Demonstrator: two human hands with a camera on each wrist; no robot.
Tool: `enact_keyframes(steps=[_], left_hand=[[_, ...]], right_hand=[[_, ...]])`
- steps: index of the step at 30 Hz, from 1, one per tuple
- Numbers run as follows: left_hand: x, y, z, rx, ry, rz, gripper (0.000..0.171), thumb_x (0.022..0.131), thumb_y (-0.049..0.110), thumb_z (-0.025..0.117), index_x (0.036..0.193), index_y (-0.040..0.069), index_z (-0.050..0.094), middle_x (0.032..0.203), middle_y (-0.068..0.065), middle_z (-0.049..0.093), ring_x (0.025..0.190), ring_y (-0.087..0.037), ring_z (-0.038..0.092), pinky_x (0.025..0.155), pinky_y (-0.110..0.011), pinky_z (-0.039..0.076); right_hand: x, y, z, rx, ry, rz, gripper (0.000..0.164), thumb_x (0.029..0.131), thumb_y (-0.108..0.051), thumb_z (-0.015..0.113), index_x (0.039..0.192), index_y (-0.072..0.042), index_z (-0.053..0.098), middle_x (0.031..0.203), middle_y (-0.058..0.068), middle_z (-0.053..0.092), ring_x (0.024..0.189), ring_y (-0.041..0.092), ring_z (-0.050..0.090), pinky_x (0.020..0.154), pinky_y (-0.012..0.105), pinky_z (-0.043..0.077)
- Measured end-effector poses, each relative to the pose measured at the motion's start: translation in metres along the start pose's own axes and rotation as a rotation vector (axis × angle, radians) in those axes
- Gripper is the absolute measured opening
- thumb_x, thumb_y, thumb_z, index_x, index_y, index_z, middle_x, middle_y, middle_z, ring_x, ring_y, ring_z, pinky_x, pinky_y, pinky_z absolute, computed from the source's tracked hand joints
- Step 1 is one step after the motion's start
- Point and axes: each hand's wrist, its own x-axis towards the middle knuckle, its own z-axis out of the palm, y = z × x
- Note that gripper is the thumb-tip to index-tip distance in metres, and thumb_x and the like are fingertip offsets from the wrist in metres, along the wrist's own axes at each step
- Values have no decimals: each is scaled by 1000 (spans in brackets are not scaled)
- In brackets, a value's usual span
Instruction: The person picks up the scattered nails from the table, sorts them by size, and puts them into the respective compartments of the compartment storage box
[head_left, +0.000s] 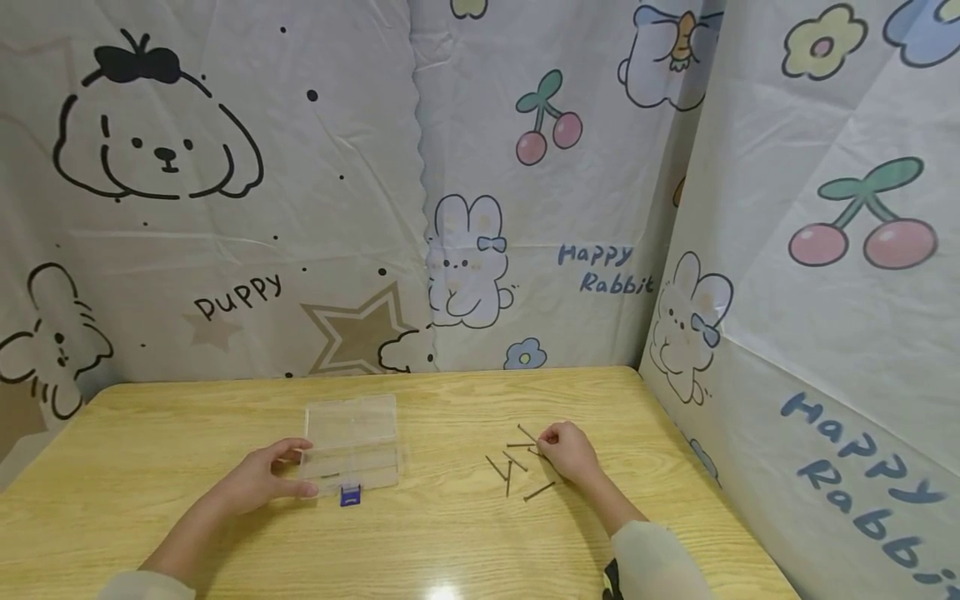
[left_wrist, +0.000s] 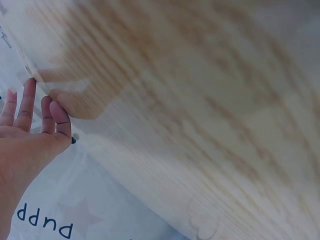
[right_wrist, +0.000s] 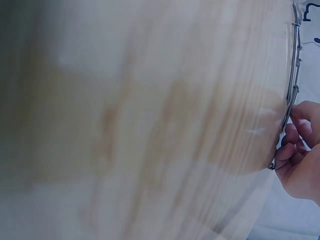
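Note:
A clear plastic box [head_left: 351, 425] with a blue latch [head_left: 350, 496] lies on the table, one thin dark nail [head_left: 330, 476] inside near its front. At the box's left side my left hand [head_left: 262, 479] rests with thumb and fingers apart, fingertips touching its edge. Several long nails [head_left: 509, 479] lie scattered to the right of the box. Over the right side of this group, my right hand [head_left: 572, 454] pinches a nail between thumb and forefinger; its fingers hide part of it. In the right wrist view, nails [right_wrist: 295, 55] line up beyond the fingertips.
The light wood table [head_left: 450, 542] ends at a printed cloth [head_left: 360, 208] hung along the back. Another cloth panel [head_left: 825, 350] hangs along the right edge, beyond my right forearm.

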Motion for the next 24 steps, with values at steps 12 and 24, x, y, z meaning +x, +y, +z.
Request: enact_keyframes(steps=[12,24], left_hand=[[0,1,-2,16,-4,-3,76,77,37,76,135,3,41,127,-27,50,116,-50,45,91,-58,43],[-1,5,-2,-3,-14,-14,77,77,36,76,136,1,41,128,-28,49,115,-47,47,90,-55,45]], right_hand=[[2,0,-2,93,-2,38,6,80,-9,61,79,-6,66,76,3,62,68,12,52,63,26,44],[1,-12,-4,202,-56,-10,7,83,-8,60,82,-5,66,78,4,59,62,11,46,57,22,40]])
